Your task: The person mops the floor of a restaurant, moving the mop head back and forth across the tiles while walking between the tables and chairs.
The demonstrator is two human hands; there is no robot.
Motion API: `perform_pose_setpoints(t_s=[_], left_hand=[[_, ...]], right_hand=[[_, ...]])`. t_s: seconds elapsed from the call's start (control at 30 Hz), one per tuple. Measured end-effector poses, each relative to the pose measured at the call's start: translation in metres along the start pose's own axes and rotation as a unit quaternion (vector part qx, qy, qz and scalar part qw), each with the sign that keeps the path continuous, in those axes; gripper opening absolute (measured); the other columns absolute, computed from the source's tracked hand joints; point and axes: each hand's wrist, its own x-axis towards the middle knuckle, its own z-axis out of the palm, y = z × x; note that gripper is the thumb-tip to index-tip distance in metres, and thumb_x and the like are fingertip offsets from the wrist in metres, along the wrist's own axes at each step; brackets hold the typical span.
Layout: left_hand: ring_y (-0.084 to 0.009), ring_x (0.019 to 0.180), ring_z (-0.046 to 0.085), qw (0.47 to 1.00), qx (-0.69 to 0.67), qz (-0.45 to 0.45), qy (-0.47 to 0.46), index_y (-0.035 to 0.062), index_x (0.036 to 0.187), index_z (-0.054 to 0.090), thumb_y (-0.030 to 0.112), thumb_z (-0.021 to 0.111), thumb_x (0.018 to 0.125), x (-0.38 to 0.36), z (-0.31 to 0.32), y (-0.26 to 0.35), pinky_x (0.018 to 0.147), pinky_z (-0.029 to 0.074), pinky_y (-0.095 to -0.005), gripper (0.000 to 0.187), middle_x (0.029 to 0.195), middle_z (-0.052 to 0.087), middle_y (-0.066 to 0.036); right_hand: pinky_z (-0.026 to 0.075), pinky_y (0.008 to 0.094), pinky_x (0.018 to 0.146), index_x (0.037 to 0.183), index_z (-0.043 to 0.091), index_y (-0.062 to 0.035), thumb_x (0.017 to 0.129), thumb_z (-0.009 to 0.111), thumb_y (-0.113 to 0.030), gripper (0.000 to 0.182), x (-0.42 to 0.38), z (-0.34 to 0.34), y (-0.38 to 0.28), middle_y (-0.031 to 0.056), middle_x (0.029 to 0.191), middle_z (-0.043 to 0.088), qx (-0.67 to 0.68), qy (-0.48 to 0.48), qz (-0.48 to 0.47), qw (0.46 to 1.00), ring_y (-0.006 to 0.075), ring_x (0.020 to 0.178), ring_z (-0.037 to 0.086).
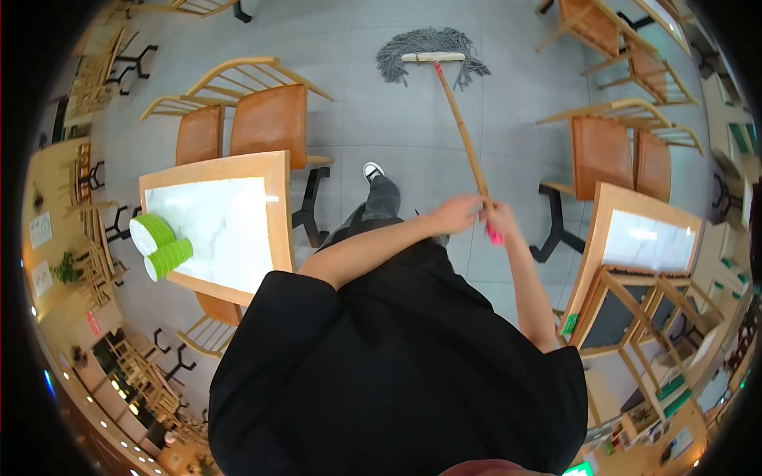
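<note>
A mop with a long wooden handle reaches from my hands up to its grey string head, which lies spread on the grey tiled floor. My right hand is closed round the upper end of the handle, close to its pink tip. Just left of it, my left hand is at the handle with its fingers bent; whether they grip the wood is too small to tell.
To the left stands a marble-topped table with green cups at its edge and brown-seated chairs behind. On the right are another table, wooden frames and more chairs.
</note>
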Motion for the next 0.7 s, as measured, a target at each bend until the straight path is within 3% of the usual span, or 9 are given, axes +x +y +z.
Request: perform_pose_setpoints(t_s=[0.1,0.17,0.23,0.37,0.47,0.57,0.6,0.7], left_hand=[[-0.0304,0.102,0.058,0.971,-0.108,-0.151,0.149,0.0063,0.130,0.043,0.015,0.053,0.084,0.005,-0.035,-0.020,0.089,0.045,-0.0387,0.048,0.123,0.053,-0.019],[-0.0267,0.104,0.056,0.957,-0.112,-0.186,0.192,0.0063,0.130,0.042,0.018,0.053,0.086,0.002,-0.062,-0.025,0.089,0.045,-0.0375,0.047,0.122,0.053,-0.017],[-0.0246,0.105,0.055,0.930,-0.176,-0.228,0.229,0.0068,0.130,0.041,0.022,0.051,0.088,-0.009,-0.072,-0.023,0.088,0.045,-0.0373,0.046,0.122,0.053,-0.015],[-0.0244,0.104,0.055,0.841,-0.366,-0.302,0.259,0.0087,0.133,0.036,0.033,0.047,0.092,-0.014,-0.067,-0.009,0.088,0.044,-0.0395,0.048,0.119,0.051,-0.011],[-0.0247,0.100,0.055,0.789,-0.440,-0.354,0.242,0.0095,0.134,0.031,0.038,0.044,0.093,-0.003,-0.033,-0.007,0.086,0.045,-0.0419,0.052,0.115,0.050,-0.010],[-0.0253,0.097,0.055,0.718,-0.533,-0.404,0.193,0.0108,0.134,0.028,0.041,0.045,0.093,0.019,0.013,0.007,0.082,0.047,-0.0430,0.054,0.112,0.050,-0.012],[-0.0255,0.096,0.055,0.687,-0.567,-0.421,0.171,0.0114,0.133,0.027,0.042,0.045,0.093,0.030,0.029,0.015,0.081,0.048,-0.0431,0.054,0.111,0.050,-0.012],[-0.0230,0.081,0.054,0.582,-0.629,-0.501,0.125,0.0068,0.119,0.038,0.046,0.048,0.090,0.064,0.100,0.025,0.066,0.050,-0.0417,0.050,0.094,0.048,-0.011]], right_hand=[[0.036,0.0284,0.035,0.075,0.059,-0.0011,0.071,0.064,-0.012,0.012,0.072,0.019,-0.094,0.0049,0.053,0.050,0.054,-0.016,0.014,0.998,0.0145,0.039,0.047],[0.035,0.0256,0.034,0.076,0.057,-0.0007,0.073,0.062,-0.010,0.011,0.111,0.047,-0.138,0.0053,0.058,0.053,0.100,-0.016,0.000,0.995,0.0122,0.042,0.048],[0.037,0.0238,0.034,0.075,0.055,-0.0018,0.074,0.060,-0.007,0.008,0.138,0.062,-0.157,0.0053,0.062,0.055,0.149,-0.093,-0.026,0.984,0.0100,0.042,0.047],[0.038,0.0237,0.036,0.071,0.053,-0.0031,0.074,0.059,-0.006,0.007,0.117,0.051,-0.153,0.0051,0.063,0.055,0.170,-0.114,0.021,0.979,0.0098,0.043,0.048],[0.036,0.0251,0.037,0.073,0.054,-0.0027,0.071,0.061,-0.007,0.008,0.042,0.008,-0.083,0.0043,0.061,0.054,0.189,-0.118,0.017,0.975,0.0110,0.045,0.049],[0.034,0.0261,0.034,0.079,0.053,-0.0050,0.068,0.062,-0.008,0.014,-0.094,-0.028,-0.018,0.0019,0.056,0.049,0.176,-0.047,-0.003,0.983,0.0105,0.039,0.044],[0.034,0.0271,0.033,0.084,0.053,-0.0048,0.067,0.063,-0.007,0.020,-0.149,-0.039,-0.008,0.0024,0.057,0.050,0.120,-0.046,0.044,0.991,0.0111,0.037,0.044],[0.036,0.0286,0.033,0.085,0.053,-0.0031,0.068,0.062,-0.005,0.020,-0.273,-0.045,0.055,0.0031,0.058,0.050,0.106,-0.022,0.079,0.991,0.0125,0.039,0.048]])
